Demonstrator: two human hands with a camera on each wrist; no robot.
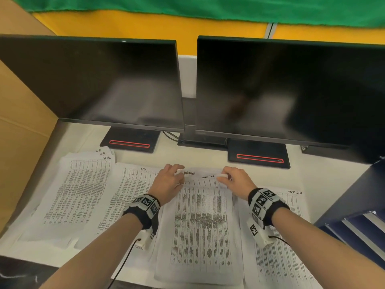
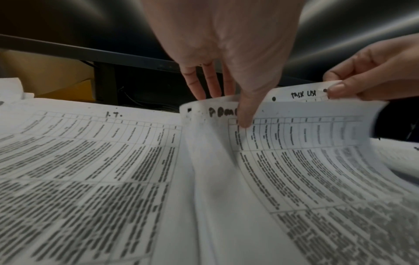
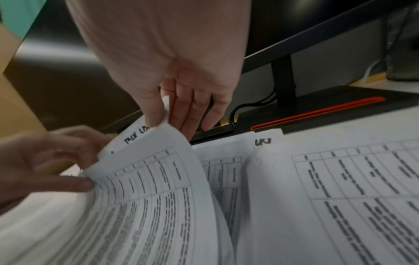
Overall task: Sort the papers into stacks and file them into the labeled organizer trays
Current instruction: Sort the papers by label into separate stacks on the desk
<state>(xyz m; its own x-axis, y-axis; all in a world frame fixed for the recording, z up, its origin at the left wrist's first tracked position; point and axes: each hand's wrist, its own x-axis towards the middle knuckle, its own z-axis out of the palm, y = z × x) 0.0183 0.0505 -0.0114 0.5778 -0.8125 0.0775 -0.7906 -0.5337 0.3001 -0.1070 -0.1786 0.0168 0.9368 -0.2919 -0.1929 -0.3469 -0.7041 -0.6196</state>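
Printed table sheets lie in piles across the white desk. In the middle pile [image 1: 200,226] the far edges of the top sheets are lifted. My left hand [image 1: 179,174] pinches their top left corner, thumb [image 2: 244,116] on the front and fingers behind, at a sheet hand-marked "ADMIN" [image 2: 211,114]. My right hand [image 1: 224,177] pinches the top right corner of a sheet marked "TASK LIST" [image 3: 136,138] between thumb [image 3: 154,114] and fingers. To the left lie a pile marked "H.R." [image 1: 79,190] and one marked "I.T." [image 1: 129,195]; to the right lies one marked "TASK LIST" [image 1: 281,236].
Two dark monitors [image 1: 104,80] [image 1: 291,90] stand close behind the papers, their black bases [image 1: 129,140] [image 1: 258,155] on the desk. A cardboard wall [image 1: 20,142] closes the left side. Dark blue organizer trays [image 1: 354,215] stand at the right edge.
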